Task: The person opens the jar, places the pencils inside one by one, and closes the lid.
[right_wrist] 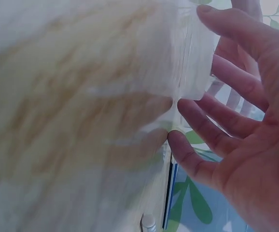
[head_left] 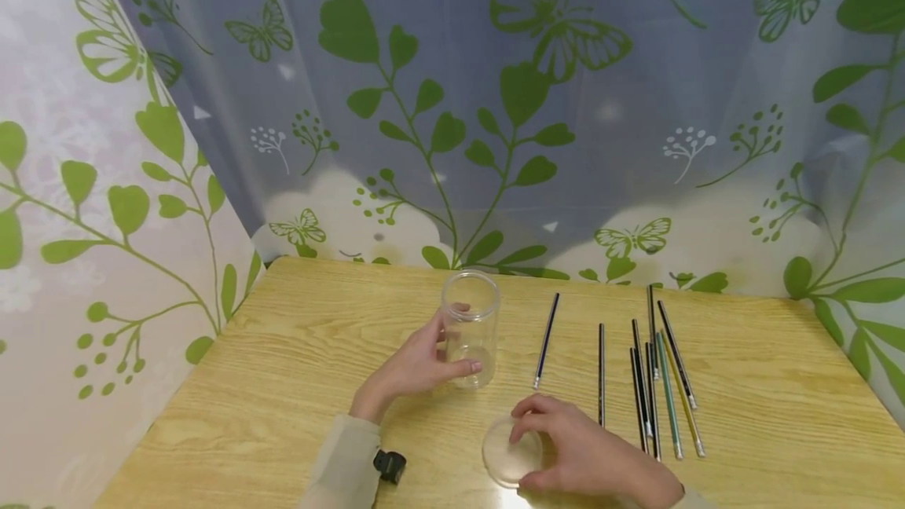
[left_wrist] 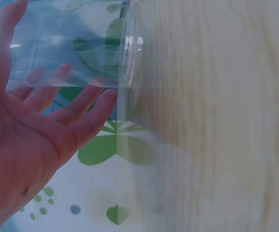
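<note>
An uncapped clear plastic jar point(head_left: 484, 335) stands upright on the wooden table. My left hand point(head_left: 413, 364) holds it from the left, thumb across the near side and fingers round the back; the left wrist view shows the fingers along the jar wall point(left_wrist: 57, 34). Nearer to me, a round translucent lid point(head_left: 500, 458) lies flat on the table. My right hand point(head_left: 583, 450) grips the lid's edge from the right, between thumb and fingers. Up close in the right wrist view, several fingertips touch the tabletop beside the lid point(right_wrist: 195, 63).
To the right lie several pencils, mostly dark, with a teal pencil point(head_left: 668, 395) and a yellow pencil point(head_left: 684, 395) among them. Two dark ones, a pencil point(head_left: 547, 340) and another pencil point(head_left: 602, 371), lie apart from the group. A patterned curtain point(head_left: 452, 100) hangs behind the table point(head_left: 283, 352).
</note>
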